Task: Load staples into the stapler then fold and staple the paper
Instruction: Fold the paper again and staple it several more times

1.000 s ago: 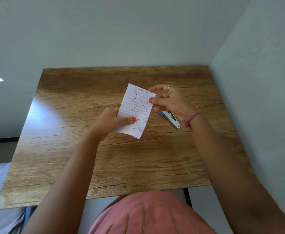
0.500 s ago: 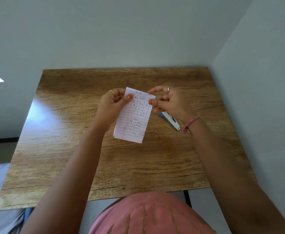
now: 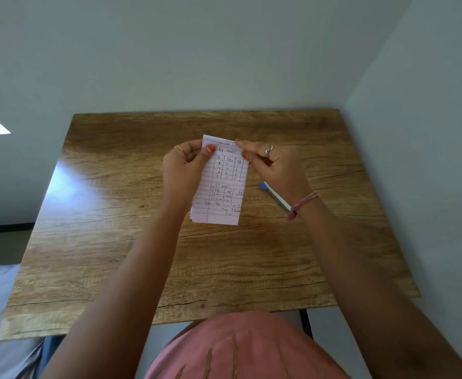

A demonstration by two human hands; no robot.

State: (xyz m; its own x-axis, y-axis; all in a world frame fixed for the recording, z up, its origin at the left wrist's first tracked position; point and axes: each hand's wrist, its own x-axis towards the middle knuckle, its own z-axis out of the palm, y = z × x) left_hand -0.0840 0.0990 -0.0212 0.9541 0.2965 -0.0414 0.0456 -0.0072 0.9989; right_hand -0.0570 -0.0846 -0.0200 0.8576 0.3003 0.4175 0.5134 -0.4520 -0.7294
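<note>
Squaring up the paper point(image 3: 220, 184), both hands now pinch its top corners: the left hand point(image 3: 183, 166), which a second ago held the lower left edge, has climbed to the upper left corner, and the right hand point(image 3: 275, 166) keeps the upper right between thumb and fingers. The folded sheet hangs upright at frame centre, above the counter point(image 3: 115, 242). Lying just right of it, the stapler point(image 3: 276, 196) waits untouched, so stapling looks next.

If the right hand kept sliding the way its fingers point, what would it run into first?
The right hand points leftward along the top of the paper it pinches. Going straight on, its fingers would probably first meet the left hand holding the opposite top corner, though depth between them is hard to judge.
</note>
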